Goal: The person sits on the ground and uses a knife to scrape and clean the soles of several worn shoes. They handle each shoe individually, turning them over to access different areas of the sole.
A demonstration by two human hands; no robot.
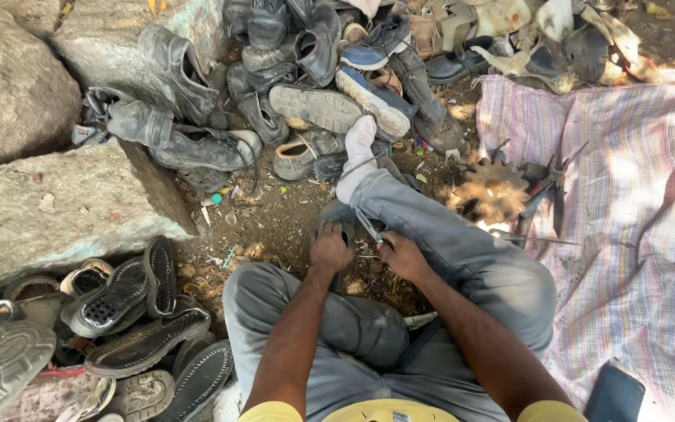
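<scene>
Grey trousers (462,258), white sock (358,156), pink-striped cloth (634,234).

1. The single head-worn camera looked steeply down from above the seated person's lap.
2. It sat close over the grey-trousered legs (447,258).
3. Its upper edge reached the heap of worn shoes (330,70).

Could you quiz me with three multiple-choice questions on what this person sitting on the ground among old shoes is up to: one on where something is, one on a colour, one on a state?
1. Where does the striped cloth lie?
A. on the person's right
B. on the rock
C. under the sandals

2. What colour is the sock?
A. red
B. white
C. black

3. What is the left hand doing?
A. resting open on a knee
B. gripping a dark shoe
C. lifted in the air

Answers: 1 A, it fills the right side. 2 B, pale on the stretched leg. 3 B, its fingers close on the shoe.
</scene>
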